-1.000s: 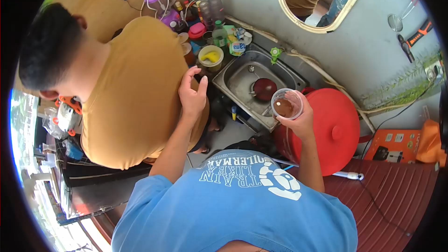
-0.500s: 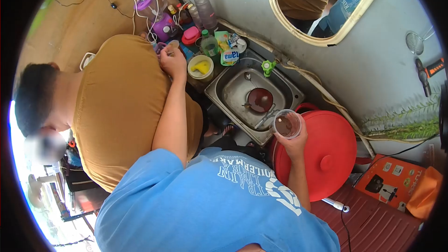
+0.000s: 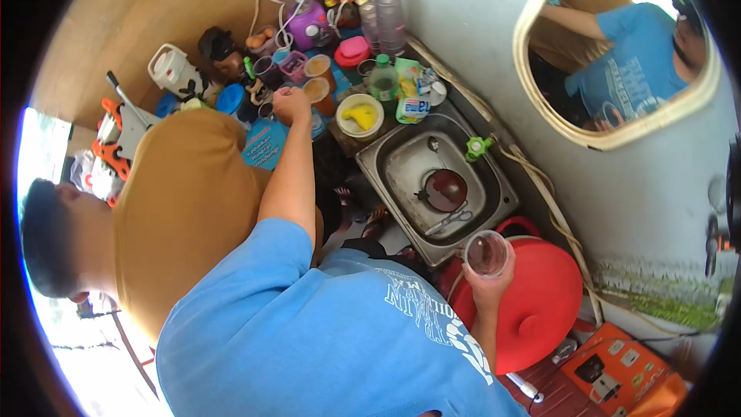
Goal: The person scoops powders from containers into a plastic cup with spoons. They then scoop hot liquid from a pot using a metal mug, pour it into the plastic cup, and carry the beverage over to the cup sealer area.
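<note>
My right hand is wrapped round a clear plastic cup with something dark in it, above a large red lidded tub. Over the cluttered counter, my left hand has its fingers drawn together; whatever they may hold is hidden. Just right of it are two cups of orange-brown drink, a nearer cup and a farther cup. A dark cup and a purple basket stand beyond it. The white tub to the right holds something yellow.
A steel sink contains a dark red bowl and utensils, beside a green tap. A person in a brown shirt bends close on my left. Behind the counter stand a purple blender and stacked cups. A mirror hangs right.
My view has shifted, and the person in brown has moved left, exposing more counter. My left hand has shifted left of the drink cups. My right hand still holds the plastic cup.
</note>
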Motion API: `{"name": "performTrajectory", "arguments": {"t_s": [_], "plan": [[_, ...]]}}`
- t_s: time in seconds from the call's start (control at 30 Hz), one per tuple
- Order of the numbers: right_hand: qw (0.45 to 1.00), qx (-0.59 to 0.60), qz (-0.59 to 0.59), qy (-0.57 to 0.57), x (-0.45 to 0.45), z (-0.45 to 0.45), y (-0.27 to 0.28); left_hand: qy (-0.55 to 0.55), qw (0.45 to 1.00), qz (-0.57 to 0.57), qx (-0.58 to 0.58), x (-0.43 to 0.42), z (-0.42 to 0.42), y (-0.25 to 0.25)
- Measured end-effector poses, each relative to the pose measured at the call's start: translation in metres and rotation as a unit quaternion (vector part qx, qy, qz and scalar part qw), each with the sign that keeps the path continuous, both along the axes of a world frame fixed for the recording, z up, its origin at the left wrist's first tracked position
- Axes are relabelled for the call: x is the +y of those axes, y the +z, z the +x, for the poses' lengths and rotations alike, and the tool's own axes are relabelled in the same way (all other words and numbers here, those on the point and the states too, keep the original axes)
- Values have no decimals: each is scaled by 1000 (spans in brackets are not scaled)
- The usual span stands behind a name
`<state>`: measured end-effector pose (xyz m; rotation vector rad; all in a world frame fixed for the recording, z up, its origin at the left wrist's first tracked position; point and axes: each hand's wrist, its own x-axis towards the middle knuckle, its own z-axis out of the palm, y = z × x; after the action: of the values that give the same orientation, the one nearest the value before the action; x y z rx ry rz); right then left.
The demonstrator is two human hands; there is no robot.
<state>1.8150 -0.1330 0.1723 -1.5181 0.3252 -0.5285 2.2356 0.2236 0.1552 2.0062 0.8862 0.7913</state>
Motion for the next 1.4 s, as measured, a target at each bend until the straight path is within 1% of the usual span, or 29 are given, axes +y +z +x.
{"name": "performTrajectory", "arguments": {"t_s": [0.03, 0.1, 0.13, 0.2, 0.23, 0.3, 0.33, 0.4, 0.43, 0.5, 0.53, 0.6, 0.63, 0.7, 0.77, 0.87, 0.9, 0.93, 0.97, 1.0, 1.07, 1.1, 1.17, 1.3, 1.37, 1.4], "plan": [[1000, -8, 0, -4, 0, 2, -1, 12, 1000, -1, 0, 11, 1, -2], [1000, 6, 0, 6, 0, 5, -1, 19, 994, 24, 104, 27, 3, -2], [1000, 15, -24, 8, -1, 7, -2, 27, 994, 21, 106, 39, 6, -6], [998, 34, -52, 18, -3, 11, -1, -2, 981, 10, 192, 67, 17, -10], [998, 34, -54, 26, -4, 15, -1, 5, 981, 6, 193, 80, 25, -13], [999, 29, -33, 9, -1, 23, -4, -9, 960, 66, 272, 104, 38, -8], [999, 41, -33, 12, -1, 26, -2, -5, 960, 64, 272, 120, 50, -11], [999, 37, -35, 12, 3, 35, -2, -8, 953, 121, 279, 159, 77, -18], [999, 33, -35, 8, 5, 39, -2, -5, 953, 118, 279, 178, 90, -20], [998, 42, -50, 17, 7, 49, 1, -38, 951, 177, 251, 212, 113, -17], [997, 42, -63, 24, 10, 56, 4, -37, 951, 175, 253, 228, 125, -16], [994, 55, -85, 36, 15, 67, 7, -95, 931, 212, 281, 258, 153, -20], [994, 58, -87, 35, 18, 76, 6, -98, 931, 210, 284, 272, 167, -26], [995, 60, -78, 17, 28, 90, 9, -132, 921, 246, 270, 290, 191, -36], [995, 74, -70, 9, 40, 106, 11, -143, 918, 245, 278, 303, 214, -48], [996, 71, -46, 10, 53, 127, 16, -254, 862, 335, 284, 326, 237, -63], [996, 73, -50, 23, 55, 132, 18, -259, 861, 333, 284, 337, 247, -73], [995, 74, -52, 35, 58, 137, 18, -283, 845, 344, 295, 348, 257, -86], [995, 75, -52, 33, 61, 141, 18, -306, 828, 356, 306, 348, 261, -84], [995, 74, -49, 34, 64, 145, 18, -308, 827, 358, 305, 350, 262, -82], [996, 73, -45, 32, 70, 151, 17, -363, 791, 398, 290, 350, 260, -72], [996, 67, -51, 40, 73, 153, 17, -365, 789, 400, 289, 352, 262, -67], [996, 61, -55, 45, 77, 155, 19, -379, 793, 413, 241, 357, 262, -53], [998, 44, -36, 31, 85, 158, 24, -408, 774, 415, 250, 356, 256, -8], [999, 26, -24, 14, 87, 156, 27, -377, 780, 441, 234, 343, 249, 19], [999, 19, -37, 15, 84, 153, 26, -381, 778, 444, 230, 339, 248, 29]]}}
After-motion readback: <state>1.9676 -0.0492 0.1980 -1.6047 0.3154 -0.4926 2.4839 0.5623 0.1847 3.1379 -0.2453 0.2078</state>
